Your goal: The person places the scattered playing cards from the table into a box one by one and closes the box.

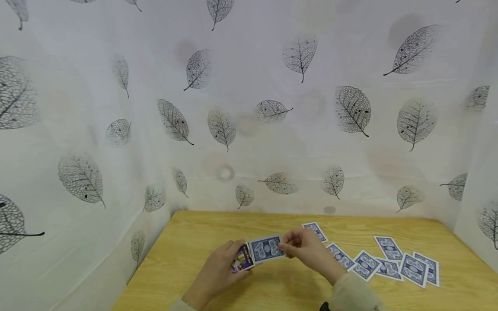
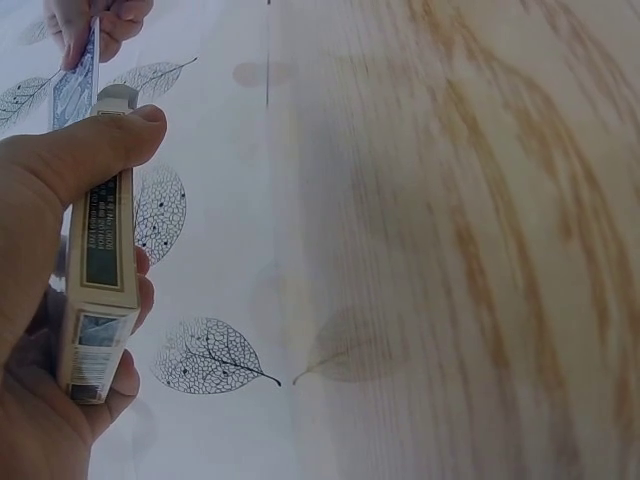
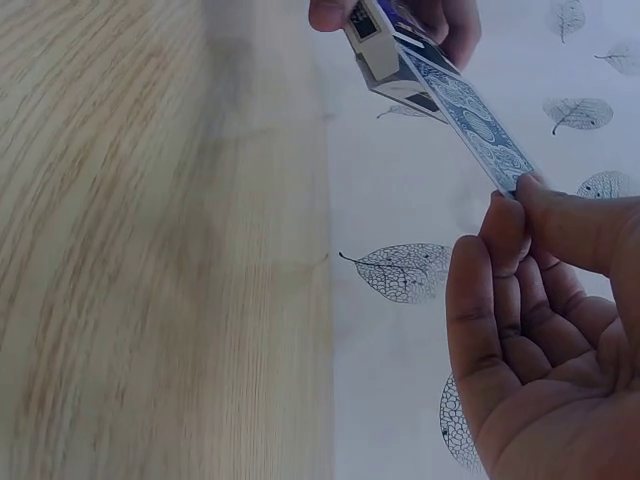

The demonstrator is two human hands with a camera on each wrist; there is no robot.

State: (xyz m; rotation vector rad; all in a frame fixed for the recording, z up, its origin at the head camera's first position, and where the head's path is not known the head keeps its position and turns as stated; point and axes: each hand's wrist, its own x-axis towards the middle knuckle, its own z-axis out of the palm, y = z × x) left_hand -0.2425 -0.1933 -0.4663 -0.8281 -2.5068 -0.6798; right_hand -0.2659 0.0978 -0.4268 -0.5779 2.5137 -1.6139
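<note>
My left hand [image 1: 219, 270] grips a small card box [image 1: 243, 258] with a dark purple and yellow picture on its face. In the left wrist view the thumb lies along the narrow side of the box [image 2: 100, 240], and fingertips show behind it. Out of the box's open end reaches a blue-and-white patterned playing card [image 1: 266, 249]. My right hand [image 1: 309, 250] pinches the card's outer end between thumb and forefinger. The right wrist view shows that pinch on the card [image 3: 470, 115], whose other end is at the box mouth. How many cards are inside is hidden.
Several blue-backed cards [image 1: 414, 270] lie face down on the right of the wooden table [image 1: 175, 242], some overlapping. One card [image 1: 316, 231] lies farther back, just behind my right hand. A white leaf-printed curtain [image 1: 249, 142] hangs behind the table and along its sides.
</note>
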